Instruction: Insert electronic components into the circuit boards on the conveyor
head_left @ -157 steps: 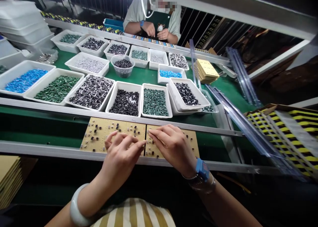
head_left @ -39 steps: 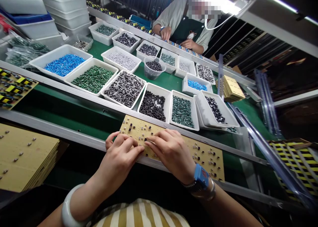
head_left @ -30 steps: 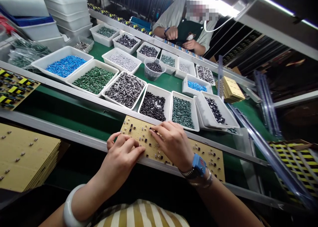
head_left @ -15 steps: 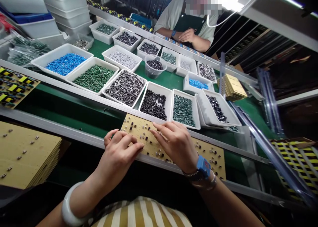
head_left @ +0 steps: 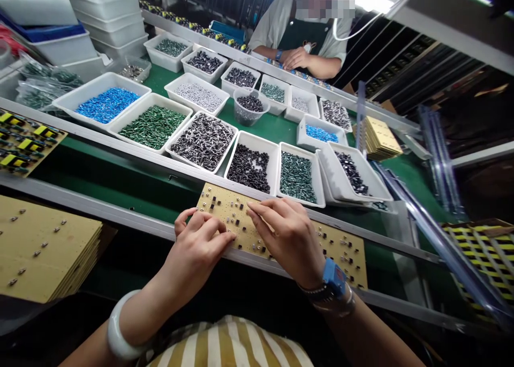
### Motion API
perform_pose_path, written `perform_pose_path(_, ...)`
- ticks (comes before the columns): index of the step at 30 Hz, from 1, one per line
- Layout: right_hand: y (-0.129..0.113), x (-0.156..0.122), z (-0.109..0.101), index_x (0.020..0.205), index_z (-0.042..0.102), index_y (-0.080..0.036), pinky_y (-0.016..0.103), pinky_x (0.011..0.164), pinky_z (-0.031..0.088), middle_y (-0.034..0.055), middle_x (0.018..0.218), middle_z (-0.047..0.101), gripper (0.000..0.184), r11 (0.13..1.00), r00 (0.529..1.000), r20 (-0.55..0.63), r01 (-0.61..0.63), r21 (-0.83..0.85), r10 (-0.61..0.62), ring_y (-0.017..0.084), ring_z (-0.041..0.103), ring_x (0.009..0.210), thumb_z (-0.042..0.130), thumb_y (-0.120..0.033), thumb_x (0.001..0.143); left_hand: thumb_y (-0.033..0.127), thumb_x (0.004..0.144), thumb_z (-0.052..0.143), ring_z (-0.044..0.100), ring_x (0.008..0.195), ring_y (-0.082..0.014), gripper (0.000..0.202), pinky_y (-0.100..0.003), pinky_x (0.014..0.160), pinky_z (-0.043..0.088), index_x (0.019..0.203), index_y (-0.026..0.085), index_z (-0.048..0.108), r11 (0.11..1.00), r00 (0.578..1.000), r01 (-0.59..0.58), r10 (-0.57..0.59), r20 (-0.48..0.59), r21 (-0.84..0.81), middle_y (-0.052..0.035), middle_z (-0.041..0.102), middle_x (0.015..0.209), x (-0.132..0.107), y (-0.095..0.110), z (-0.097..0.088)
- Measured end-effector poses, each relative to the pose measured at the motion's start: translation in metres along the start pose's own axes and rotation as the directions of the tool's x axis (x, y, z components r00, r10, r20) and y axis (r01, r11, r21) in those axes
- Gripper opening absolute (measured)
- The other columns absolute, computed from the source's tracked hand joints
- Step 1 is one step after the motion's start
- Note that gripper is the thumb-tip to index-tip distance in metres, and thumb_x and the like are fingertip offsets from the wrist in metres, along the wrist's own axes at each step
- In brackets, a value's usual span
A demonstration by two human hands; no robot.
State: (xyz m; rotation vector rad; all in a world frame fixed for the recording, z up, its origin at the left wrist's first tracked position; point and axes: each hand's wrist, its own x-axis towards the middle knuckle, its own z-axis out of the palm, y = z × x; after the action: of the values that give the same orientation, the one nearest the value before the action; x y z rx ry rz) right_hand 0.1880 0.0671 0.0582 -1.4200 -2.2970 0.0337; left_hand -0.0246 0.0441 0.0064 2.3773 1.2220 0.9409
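A tan circuit board [head_left: 220, 194] dotted with small black and silver components lies in the rail track in front of me. My left hand [head_left: 201, 241] is over its left end, thumb and forefinger pinched close to the near edge. Whatever those fingertips hold, if anything, is too small to make out. Over the middle of the board is my right hand [head_left: 287, 233], its thumb and fingertips brought together just above the surface. Any part between them cannot be made out. The right hand and wrist cover some of the board.
Beyond the rail stand white bins of black components [head_left: 251, 169], dark green components [head_left: 297, 177] and blue components [head_left: 106, 104]. Stacked tan boards [head_left: 44, 249] are at left. A board with yellow parts [head_left: 28, 142] lies on the rail. Across the bench sits a co-worker [head_left: 297, 59].
Both my hands stay over the board with only slight shifts; the right fingertips move a little away from a small black component. The co-worker's hands have lowered slightly to the left.
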Motion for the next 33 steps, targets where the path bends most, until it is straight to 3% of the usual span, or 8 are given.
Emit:
perform_pose_path(7,-0.005,0.007,0.002,0.109,0.075,-0.018,0.038,0.087,0.047,0.0059,0.099,0.075,0.016,1.0,1.0,-0.001,0.016,0.017,-0.016,0.021,0.064,0.09,0.062,-0.023,0.101,0.018,0.098,0.065,0.058,0.1,-0.0255,0.019,-0.049,0.107,0.025,0.113,0.026,0.073,0.999,0.999,-0.03,0.031,-0.023,0.042,-0.001,0.072,0.1,0.001,-0.003,-0.007)
perform_pose_path(11,-0.012,0.018,0.009,0.106,0.075,-0.018,0.036,0.084,0.046,0.0054,0.095,0.074,0.016,0.998,0.998,0.017,0.064,0.01,-0.064,0.02,0.064,0.088,0.061,-0.025,0.101,0.023,0.099,0.066,0.06,0.094,-0.0246,0.013,-0.048,0.099,0.032,0.109,0.028,0.073,0.982,0.97,0.148,-0.121,-0.209,0.119,-0.0007,0.072,0.097,0.005,-0.012,-0.017)
perform_pose_path(13,-0.016,0.026,0.013,0.105,0.074,-0.018,0.036,0.082,0.045,0.0055,0.092,0.073,0.017,0.995,0.995,0.037,0.097,-0.007,-0.097,0.02,0.062,0.086,0.059,-0.026,0.102,0.026,0.097,0.068,0.059,0.096,-0.0268,0.006,-0.048,0.097,0.034,0.102,0.025,0.072,0.962,0.953,0.219,-0.175,-0.246,0.165,-0.0023,0.071,0.096,0.007,-0.015,-0.021)
perform_pose_path(20,-0.025,0.048,0.03,0.102,0.074,-0.019,0.035,0.082,0.042,0.0047,0.088,0.071,0.02,0.988,0.986,0.094,0.144,-0.058,-0.139,0.02,0.059,0.082,0.057,-0.028,0.103,0.028,0.096,0.07,0.059,0.096,-0.028,0.004,-0.048,0.097,0.032,0.1,0.026,0.071,0.948,0.951,0.25,-0.203,-0.233,0.194,-0.0017,0.07,0.096,0.005,-0.019,-0.023)
perform_pose_path(33,-0.025,0.057,0.037,0.097,0.074,-0.019,0.034,0.084,0.04,0.0047,0.086,0.07,0.022,0.989,0.984,0.129,0.131,-0.068,-0.121,0.02,0.06,0.083,0.057,-0.03,0.104,0.02,0.096,0.068,0.057,0.094,-0.0258,0.01,-0.047,0.097,0.031,0.102,0.027,0.074,0.967,0.958,0.219,-0.186,-0.219,0.134,-0.0016,0.07,0.096,-0.001,-0.026,-0.027)
